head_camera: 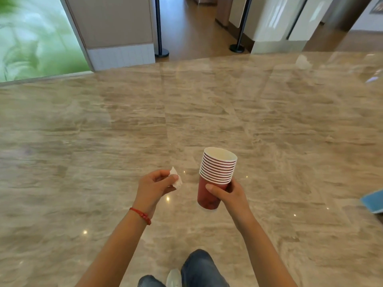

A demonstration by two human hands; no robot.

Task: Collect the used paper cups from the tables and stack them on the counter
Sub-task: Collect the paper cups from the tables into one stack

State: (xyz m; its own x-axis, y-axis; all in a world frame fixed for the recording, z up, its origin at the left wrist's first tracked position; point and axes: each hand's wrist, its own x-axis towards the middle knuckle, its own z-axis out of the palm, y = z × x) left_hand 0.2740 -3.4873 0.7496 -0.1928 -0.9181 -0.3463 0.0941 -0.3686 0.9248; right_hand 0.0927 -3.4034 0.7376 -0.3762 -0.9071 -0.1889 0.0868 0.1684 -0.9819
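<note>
A stack of several red paper cups with white rims is held upright in front of me, low in the middle of the head view. My right hand grips the bottom cup, thumb across its front. To the left, apart from the stack, my left hand pinches a crumpled white tissue between thumb and fingers. A red string bracelet sits on my left wrist. No table or counter shows.
Glossy beige marble floor stretches ahead. Black stanchion posts stand at the far edge beside a beige wall with a white tiled base. A blue object pokes in at the right edge. My legs and shoe show below.
</note>
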